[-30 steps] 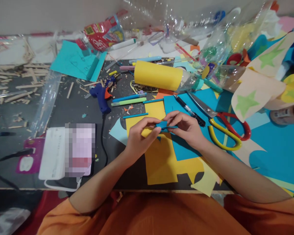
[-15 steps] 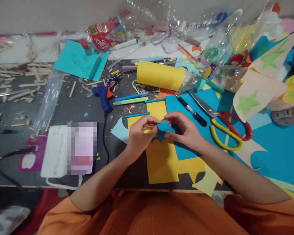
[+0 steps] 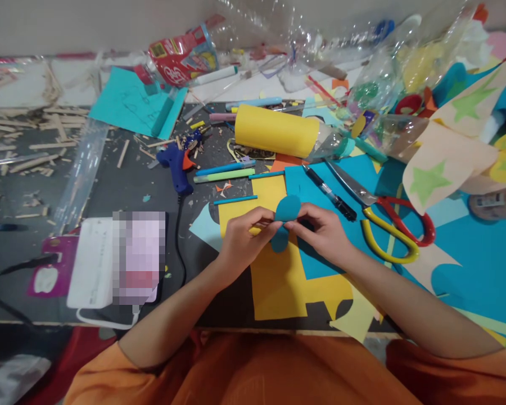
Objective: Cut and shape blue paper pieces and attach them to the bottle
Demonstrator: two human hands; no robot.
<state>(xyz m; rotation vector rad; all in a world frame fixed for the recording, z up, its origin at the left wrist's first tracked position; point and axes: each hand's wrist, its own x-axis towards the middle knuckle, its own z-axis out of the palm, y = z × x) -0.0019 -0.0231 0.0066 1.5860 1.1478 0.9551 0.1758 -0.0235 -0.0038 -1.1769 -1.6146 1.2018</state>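
Observation:
Both my hands meet over the middle of the table. My left hand (image 3: pixel 242 236) and my right hand (image 3: pixel 322 230) pinch a small blue paper cutout (image 3: pixel 285 220) between their fingertips. The cutout has a rounded lobe above the fingers and another below. It is held upright over a yellow paper sheet (image 3: pixel 278 275) that lies flat on the dark table. A larger blue paper sheet (image 3: pixel 320 264) lies under my right wrist.
Scissors with red and yellow handles (image 3: pixel 388 225) and a black pen (image 3: pixel 329 192) lie right of my hands. A blue glue gun (image 3: pixel 176 166), a yellow roll (image 3: pixel 274 130), thin paper sticks (image 3: pixel 224 175), a white device (image 3: pixel 96 264) and clear plastic bottles (image 3: pixel 375 79) surround them.
The blue cutout lay low and folded between my fingers; now it is turned up so its rounded lobes show above and below my fingertips. Both hands stay in place.

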